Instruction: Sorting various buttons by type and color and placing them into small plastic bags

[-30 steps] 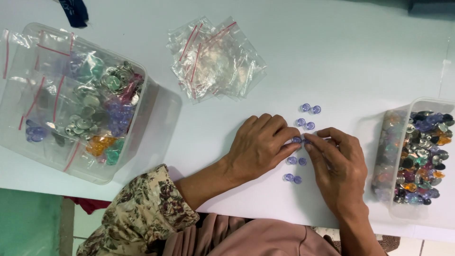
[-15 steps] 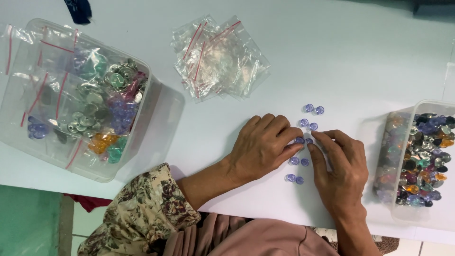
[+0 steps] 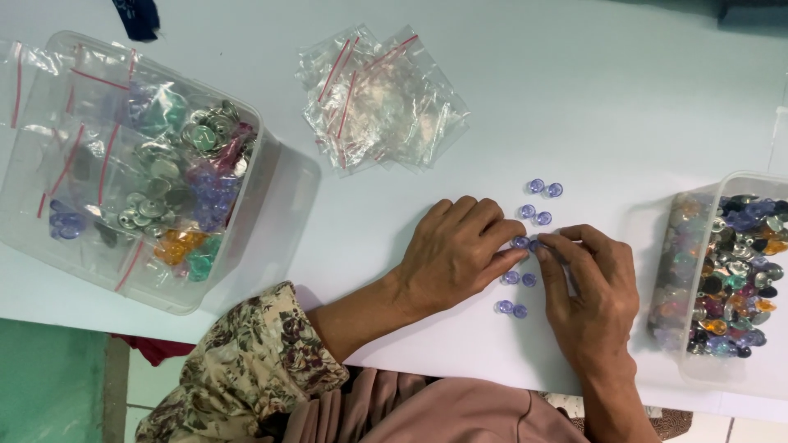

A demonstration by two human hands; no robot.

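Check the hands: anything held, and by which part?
Left hand and right hand meet fingertip to fingertip on a pair of purple buttons lying on the table, touching their edges. Whether they are pinched or only touched cannot be told.

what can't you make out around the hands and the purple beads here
- Head view: purple beads at the meeting fingertips, partly hidden by the left hand and right hand.
- Right tub: cut off by the frame edge.
- Left tub: contents blurred behind clear bags.
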